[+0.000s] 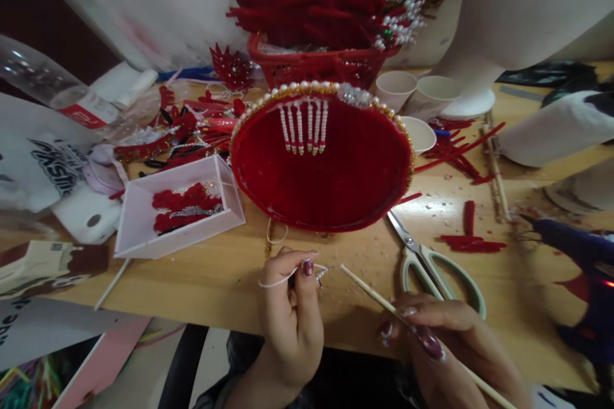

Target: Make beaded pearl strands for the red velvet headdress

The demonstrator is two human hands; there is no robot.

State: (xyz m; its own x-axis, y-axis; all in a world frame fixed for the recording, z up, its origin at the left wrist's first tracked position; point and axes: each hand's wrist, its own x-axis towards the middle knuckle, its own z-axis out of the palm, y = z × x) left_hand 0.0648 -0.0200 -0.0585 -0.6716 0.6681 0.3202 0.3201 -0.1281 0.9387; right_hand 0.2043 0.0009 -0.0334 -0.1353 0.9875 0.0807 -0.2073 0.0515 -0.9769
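Pale wooden desk (215,287), fine handwork

Below the round red pearl-rimmed piece (326,185), the right hand (446,339) has its fingers pinching a slim pale stick (369,292), likely stiff, best held mid-shaft; the left hand (290,326) pinches thin white cord (275,284), likely limp.

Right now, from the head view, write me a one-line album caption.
Left hand pinching white cord, right hand holding a thin stick, before a red, pearl-edged piece.

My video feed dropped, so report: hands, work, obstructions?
Left hand pinching white cord. Right hand holding stick, tip near cord. Scissors close beyond right hand; red piece beyond both.
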